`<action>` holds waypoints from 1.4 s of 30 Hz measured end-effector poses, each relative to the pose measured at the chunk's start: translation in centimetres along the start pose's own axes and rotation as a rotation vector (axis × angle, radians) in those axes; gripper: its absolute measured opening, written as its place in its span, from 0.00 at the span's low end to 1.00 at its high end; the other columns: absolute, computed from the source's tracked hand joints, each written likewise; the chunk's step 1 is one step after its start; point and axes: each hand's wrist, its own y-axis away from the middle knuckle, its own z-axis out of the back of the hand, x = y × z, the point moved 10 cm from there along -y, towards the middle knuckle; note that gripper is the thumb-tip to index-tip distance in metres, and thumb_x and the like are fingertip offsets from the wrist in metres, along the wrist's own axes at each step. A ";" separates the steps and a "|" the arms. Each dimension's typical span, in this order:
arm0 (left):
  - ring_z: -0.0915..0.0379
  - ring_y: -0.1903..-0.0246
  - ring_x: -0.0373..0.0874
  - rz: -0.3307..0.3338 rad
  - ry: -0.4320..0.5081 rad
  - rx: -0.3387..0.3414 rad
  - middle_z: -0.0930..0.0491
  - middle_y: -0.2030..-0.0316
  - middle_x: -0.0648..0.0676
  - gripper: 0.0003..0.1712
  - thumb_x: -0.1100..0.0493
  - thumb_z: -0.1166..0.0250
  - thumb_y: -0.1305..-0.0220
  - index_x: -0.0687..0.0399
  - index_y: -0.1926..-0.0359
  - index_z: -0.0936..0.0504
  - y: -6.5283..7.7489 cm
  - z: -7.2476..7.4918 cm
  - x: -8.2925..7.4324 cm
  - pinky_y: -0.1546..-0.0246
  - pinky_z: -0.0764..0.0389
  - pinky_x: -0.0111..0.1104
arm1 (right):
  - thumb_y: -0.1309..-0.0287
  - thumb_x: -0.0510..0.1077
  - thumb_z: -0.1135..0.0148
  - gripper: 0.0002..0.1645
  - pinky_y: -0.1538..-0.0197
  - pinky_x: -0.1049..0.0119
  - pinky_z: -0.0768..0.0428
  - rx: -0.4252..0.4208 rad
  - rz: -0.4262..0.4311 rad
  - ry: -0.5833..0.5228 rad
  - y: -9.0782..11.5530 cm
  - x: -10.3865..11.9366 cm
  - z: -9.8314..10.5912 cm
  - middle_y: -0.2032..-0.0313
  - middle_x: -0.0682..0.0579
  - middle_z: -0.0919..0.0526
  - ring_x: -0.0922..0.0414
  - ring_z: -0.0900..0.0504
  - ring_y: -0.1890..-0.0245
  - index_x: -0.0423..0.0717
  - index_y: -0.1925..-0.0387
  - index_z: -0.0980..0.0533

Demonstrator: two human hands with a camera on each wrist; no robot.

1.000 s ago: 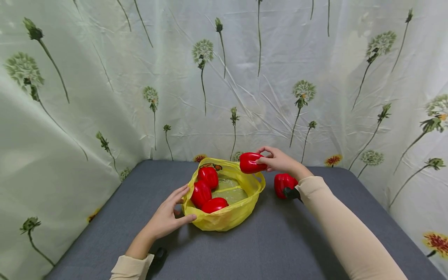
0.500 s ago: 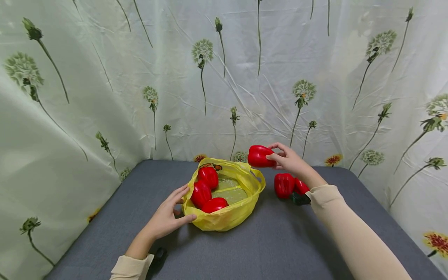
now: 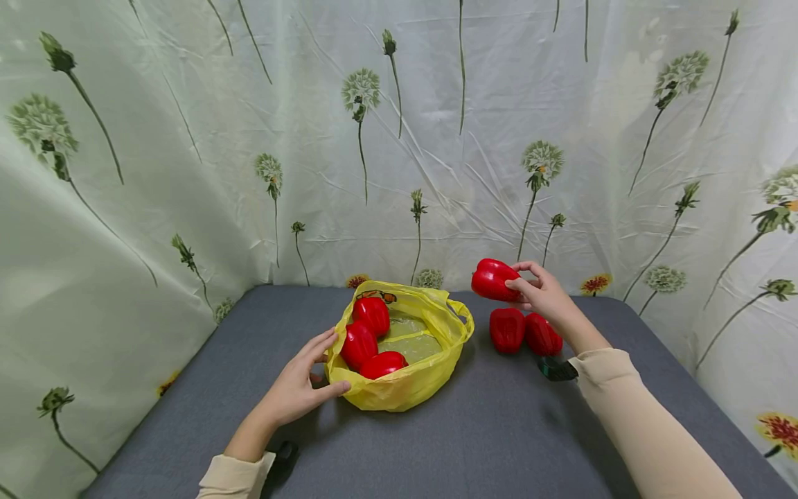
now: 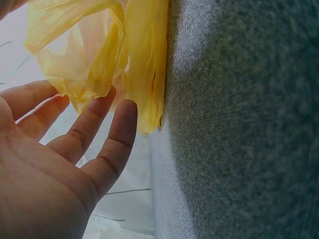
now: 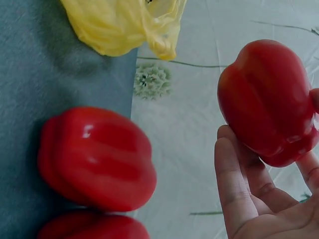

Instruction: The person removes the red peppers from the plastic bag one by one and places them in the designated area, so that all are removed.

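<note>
My right hand (image 3: 550, 299) holds a red bell pepper (image 3: 494, 280) in the air, thumb on its near side and fingers beyond. A yellow plastic bag (image 3: 405, 394) stands open on the table to the left of it, with three red bell peppers (image 3: 359, 346) along its left side. My left hand (image 3: 294, 389) spreads its fingers and thumb against the bag's left edge. Close up in the left wrist view, several extended fingertips (image 4: 124, 117) touch the thin plastic (image 4: 144, 64). Below the held pepper, two more bell peppers (image 5: 99, 159) lie side by side on the table.
The grey cloth-covered table (image 3: 436, 450) reaches back to a pale curtain (image 3: 399, 138) printed with dandelions, which also hangs at both sides. Dark wrist devices show under the left sleeve (image 3: 237, 477) and the right sleeve (image 3: 607, 374).
My right hand has carried the bell pepper rightward, from above the bag's right rim to above the two table peppers. The left hand and the bag have stayed in place.
</note>
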 end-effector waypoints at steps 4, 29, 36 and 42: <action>0.20 0.38 0.58 -0.004 0.004 0.001 0.38 0.18 0.59 0.52 0.44 0.21 0.37 0.56 0.19 0.34 0.0 0.0 0.0 0.51 0.14 0.40 | 0.21 0.51 0.44 0.26 0.49 0.68 0.13 -0.019 -0.015 -0.032 0.3 -0.9 1.0 0.36 0.32 0.22 0.66 0.11 0.61 0.47 0.30 0.36; 0.19 0.40 0.57 -0.015 -0.003 -0.015 0.37 0.19 0.59 0.52 0.44 0.22 0.36 0.57 0.18 0.34 0.0 0.0 -0.1 0.53 0.14 0.37 | 0.20 0.55 0.43 0.20 0.53 0.72 0.12 -0.157 -0.056 -0.076 2.7 -5.7 7.2 0.48 0.53 0.23 0.72 0.13 0.61 0.56 0.35 0.33; 0.19 0.41 0.56 -0.008 -0.005 -0.018 0.38 0.18 0.59 0.52 0.45 0.22 0.36 0.56 0.18 0.34 0.1 0.2 -0.1 0.53 0.15 0.35 | 0.20 0.55 0.43 0.15 0.56 0.73 0.12 -0.192 -0.078 -0.116 3.3 -7.2 9.0 0.47 0.53 0.26 0.72 0.13 0.63 0.61 0.39 0.33; 0.19 0.40 0.57 -0.013 -0.004 -0.028 0.38 0.18 0.60 0.51 0.45 0.21 0.36 0.57 0.19 0.34 0.1 0.5 -0.3 0.54 0.15 0.35 | 0.20 0.56 0.44 0.13 0.58 0.73 0.12 -0.227 -0.091 -0.098 4.0 -8.3 9.9 0.41 0.41 0.27 0.71 0.12 0.66 0.61 0.42 0.33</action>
